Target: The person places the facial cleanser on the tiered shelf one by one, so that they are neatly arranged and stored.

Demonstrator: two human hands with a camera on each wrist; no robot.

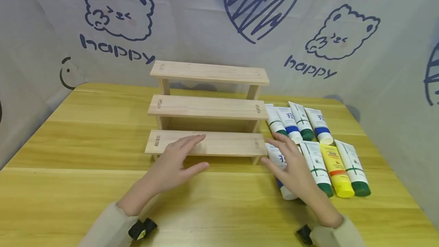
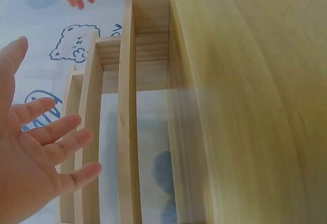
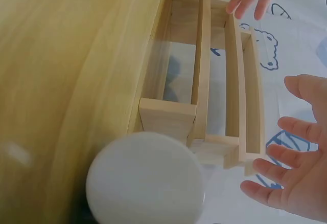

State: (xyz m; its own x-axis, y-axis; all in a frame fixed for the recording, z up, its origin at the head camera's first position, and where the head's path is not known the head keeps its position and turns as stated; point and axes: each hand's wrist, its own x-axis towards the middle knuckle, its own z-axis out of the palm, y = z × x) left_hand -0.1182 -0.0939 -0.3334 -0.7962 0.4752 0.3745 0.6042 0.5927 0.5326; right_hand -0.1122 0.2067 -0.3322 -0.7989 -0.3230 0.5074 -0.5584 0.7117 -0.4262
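A three-tier wooden shelf [image 1: 207,106] stands in the middle of the table, its steps rising toward the back. My left hand [image 1: 173,163], fingers spread and holding nothing, hovers over the front left of the lowest step [image 1: 226,144]. Past the shelf's right end, my right hand [image 1: 295,167] is held over the tubes, fingers apart and nothing in it. Partly hidden beneath it lies a white and blue tube [image 1: 274,153]; that tube's white cap [image 3: 145,180] looms large in the right wrist view. Both palms [image 2: 25,168] face inward in the wrist views.
Right of the shelf, tubes lie in two rows. The front row includes a white tube with a green cap [image 1: 314,163], a yellow tube [image 1: 334,167] and another green-capped tube [image 1: 353,167]. Behind are several white tubes [image 1: 316,119]. A printed cloth [image 1: 192,22] hangs at the table's back.
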